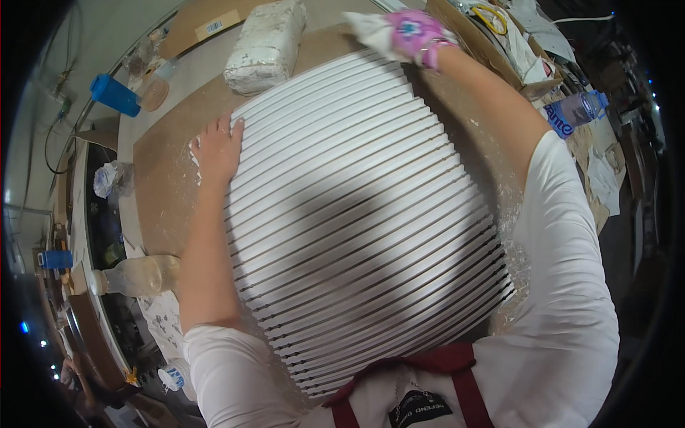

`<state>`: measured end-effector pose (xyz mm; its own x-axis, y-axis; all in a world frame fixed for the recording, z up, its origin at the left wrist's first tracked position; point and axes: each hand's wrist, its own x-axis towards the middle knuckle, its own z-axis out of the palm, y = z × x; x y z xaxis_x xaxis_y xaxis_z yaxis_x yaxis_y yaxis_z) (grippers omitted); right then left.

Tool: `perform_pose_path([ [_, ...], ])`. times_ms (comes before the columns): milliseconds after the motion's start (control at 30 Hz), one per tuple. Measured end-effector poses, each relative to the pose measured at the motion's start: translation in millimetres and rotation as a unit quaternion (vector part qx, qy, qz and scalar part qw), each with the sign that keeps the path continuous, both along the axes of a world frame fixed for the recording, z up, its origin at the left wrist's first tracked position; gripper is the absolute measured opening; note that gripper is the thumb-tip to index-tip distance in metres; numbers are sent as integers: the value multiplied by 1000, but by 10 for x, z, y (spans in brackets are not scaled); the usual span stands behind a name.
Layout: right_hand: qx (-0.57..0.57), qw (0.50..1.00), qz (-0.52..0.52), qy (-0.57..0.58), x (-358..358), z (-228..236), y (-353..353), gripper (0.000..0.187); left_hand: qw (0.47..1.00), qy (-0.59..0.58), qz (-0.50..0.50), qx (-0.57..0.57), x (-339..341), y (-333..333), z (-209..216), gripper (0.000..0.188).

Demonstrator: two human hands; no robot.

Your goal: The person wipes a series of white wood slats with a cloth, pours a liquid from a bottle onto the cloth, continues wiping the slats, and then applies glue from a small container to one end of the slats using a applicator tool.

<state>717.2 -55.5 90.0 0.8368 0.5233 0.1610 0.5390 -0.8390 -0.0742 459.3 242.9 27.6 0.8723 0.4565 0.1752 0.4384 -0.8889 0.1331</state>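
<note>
A wide row of white slats (342, 192) lies side by side on a brown board in front of me. My left hand (217, 148) is bare and rests on the far left edge of the row, its fingers stretched out. A small white scrap shows beside its palm; what it is I cannot tell. At the far right corner of the row, my right hand (421, 36) wears a pink and purple glove with a blue flower. It is closed on a white cloth (371, 32), which hangs over the end of the farthest slats. The gloved fingers are partly hidden by the cloth.
A white-smeared block (265, 46) stands behind the slats, near a blue cup (115, 95). At left lies a cloudy plastic bottle (135, 275) by my forearm. A cardboard box (478, 36) with papers and a water bottle (576, 113) are at right.
</note>
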Motion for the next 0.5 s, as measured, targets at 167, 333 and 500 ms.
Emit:
perform_pose_path([
  [167, -84, 977, 157, -113, -331, -338, 315, 33, 1000, -7, 0, 8, -42, 82, 1, 49],
  [333, -235, 961, 134, -48, -15, 117, -103, 32, 1000, 3, 12, 15, -48, 52, -1, 50],
  [500, -2, 988, 119, -96, -299, 131, 187, 25, 1000, 6, 3, -2, -10, 0, -3, 50],
])
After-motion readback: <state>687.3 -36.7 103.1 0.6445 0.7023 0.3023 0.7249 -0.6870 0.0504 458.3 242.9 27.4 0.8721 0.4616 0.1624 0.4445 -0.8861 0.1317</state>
